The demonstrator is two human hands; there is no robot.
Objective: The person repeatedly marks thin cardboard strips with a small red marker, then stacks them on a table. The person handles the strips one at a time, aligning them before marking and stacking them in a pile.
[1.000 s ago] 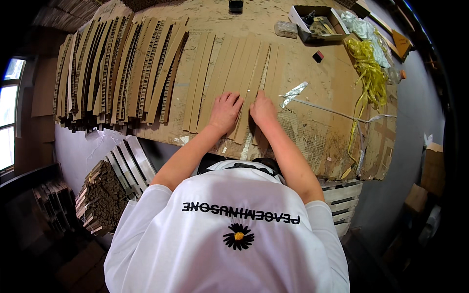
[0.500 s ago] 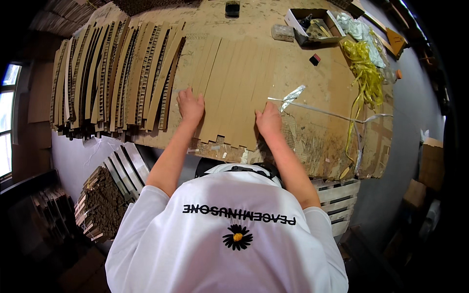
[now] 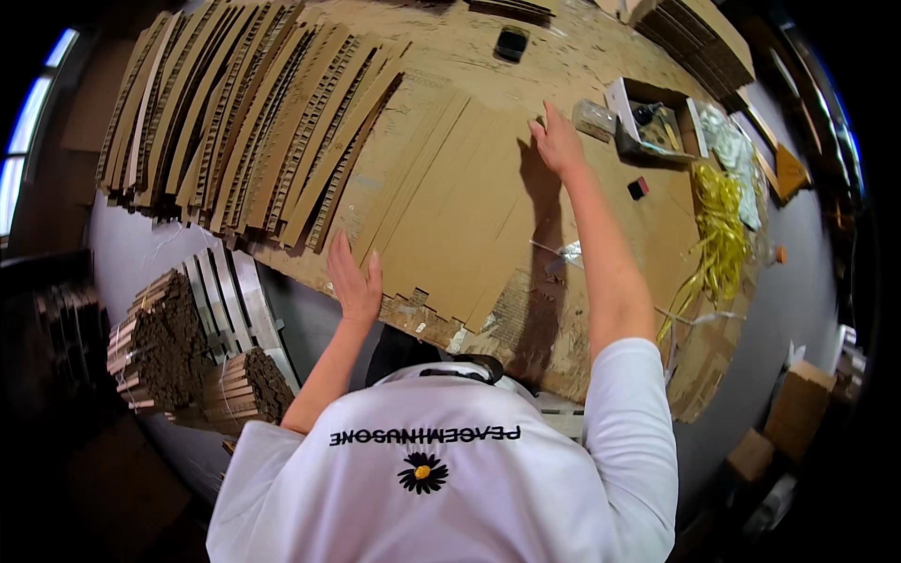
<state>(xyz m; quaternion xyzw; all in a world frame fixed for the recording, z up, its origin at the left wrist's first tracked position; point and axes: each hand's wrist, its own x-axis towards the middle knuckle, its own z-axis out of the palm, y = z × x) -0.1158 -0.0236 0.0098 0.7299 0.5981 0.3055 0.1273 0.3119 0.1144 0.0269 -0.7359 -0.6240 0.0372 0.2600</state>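
Note:
Flat brown cardboard strips lie side by side on the worktable in front of me, their near ends uneven. My left hand is at their near left corner, fingers stretched and thumb apart, holding nothing. Farther off, my right hand is raised above the far right edge of the strips, its fingers partly extended and nothing visible in it. It casts a long shadow across the table. Closest to that hand is a small clear-wrapped block. A thin whitish strap lies partly behind my right forearm.
Honeycomb cardboard strips stand in a dense row at the left. To the right are an open box of small tools, a red-and-black block and tangled yellow strapping. A black container sits far back. Bundled strips rest below left.
Both hands have left the sides of the cardboard strips. My right hand has moved far forward, toward the clear-wrapped block; the left has come nearer and opened. The view has turned.

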